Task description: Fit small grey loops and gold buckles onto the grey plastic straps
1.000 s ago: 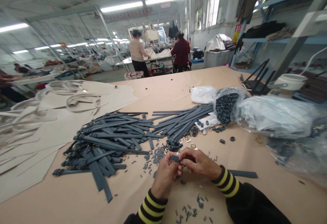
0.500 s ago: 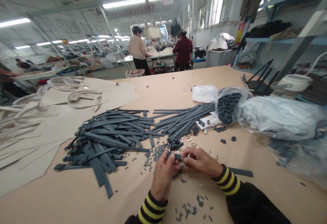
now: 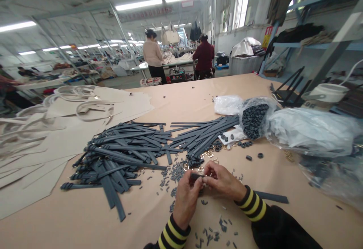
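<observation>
My left hand [image 3: 185, 198] and my right hand [image 3: 222, 181] meet low in the middle of the view, both pinching one end of a dark grey strap [image 3: 272, 197] that trails to the right across the table behind my right wrist. A small dark end piece [image 3: 196, 175] shows between my fingertips. Beyond my hands lies a big pile of the same grey straps [image 3: 124, 154]. Small grey clips [image 3: 176, 171] and gold buckles [image 3: 209, 155] are scattered just in front of my fingers.
The tan table [image 3: 184, 97] also holds a clear bag of dark rings [image 3: 253, 118], other plastic bags [image 3: 309, 129] on the right, and beige cut pieces [image 3: 56, 128] on the left. Two people [image 3: 153, 58] stand at a far table. Shelving [image 3: 312, 41] rises at right.
My hands have kept working the strap end, shifting slightly toward me and to the right; the strap's tail moved slightly with them. The view has barely shifted.
</observation>
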`<state>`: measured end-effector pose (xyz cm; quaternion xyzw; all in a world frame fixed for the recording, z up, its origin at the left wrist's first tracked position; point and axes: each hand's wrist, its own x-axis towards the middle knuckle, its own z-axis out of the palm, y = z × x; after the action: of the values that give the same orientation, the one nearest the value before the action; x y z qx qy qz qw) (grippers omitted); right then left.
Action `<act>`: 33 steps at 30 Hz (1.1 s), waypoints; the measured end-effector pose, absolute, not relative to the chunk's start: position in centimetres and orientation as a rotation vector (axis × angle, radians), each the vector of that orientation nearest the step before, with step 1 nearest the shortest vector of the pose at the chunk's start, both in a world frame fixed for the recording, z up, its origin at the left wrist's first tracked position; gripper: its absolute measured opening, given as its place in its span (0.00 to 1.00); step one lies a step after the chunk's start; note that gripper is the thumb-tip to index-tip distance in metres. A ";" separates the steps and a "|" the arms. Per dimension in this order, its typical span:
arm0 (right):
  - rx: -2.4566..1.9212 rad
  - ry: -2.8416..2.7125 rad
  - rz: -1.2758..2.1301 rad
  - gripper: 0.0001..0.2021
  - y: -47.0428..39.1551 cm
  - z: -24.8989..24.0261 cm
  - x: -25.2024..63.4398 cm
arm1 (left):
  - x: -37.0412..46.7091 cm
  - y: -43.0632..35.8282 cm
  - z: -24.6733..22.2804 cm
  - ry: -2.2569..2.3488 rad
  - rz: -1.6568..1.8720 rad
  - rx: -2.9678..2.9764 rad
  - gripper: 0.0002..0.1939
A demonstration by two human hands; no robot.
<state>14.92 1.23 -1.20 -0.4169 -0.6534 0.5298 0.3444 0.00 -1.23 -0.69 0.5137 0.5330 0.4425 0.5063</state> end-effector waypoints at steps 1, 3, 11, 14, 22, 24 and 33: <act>-1.071 -1.668 1.410 0.06 1.3 -1.2 14.9 | 0.0 -1.1 -0.8 1.263 1.062 1.229 0.10; -1.039 -1.606 1.489 0.08 1.3 -1.2 14.8 | -0.2 -0.9 -1.0 1.198 1.050 1.182 0.11; -0.930 -1.634 1.692 0.07 0.7 -0.3 15.1 | -0.4 -1.5 -1.8 1.183 1.130 1.127 0.10; -1.006 -1.708 1.641 0.10 0.9 -0.9 15.1 | 0.0 -1.8 -2.0 1.257 1.142 1.183 0.09; -1.197 -1.936 1.347 0.12 1.5 -2.0 15.3 | 0.8 -3.2 -1.6 1.252 1.226 1.604 0.11; -1.195 -1.980 1.317 0.13 1.6 -2.0 15.5 | 0.5 -3.1 -1.8 1.165 1.170 1.440 0.13; -1.051 -2.056 1.417 0.12 1.0 -0.7 15.3 | -1.1 -1.9 -2.8 0.672 0.997 0.821 0.20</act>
<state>15.31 0.98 -0.74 -0.3791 -0.7411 0.5108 0.2146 -1.09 -1.94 -2.76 0.3754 0.3069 0.4558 0.7464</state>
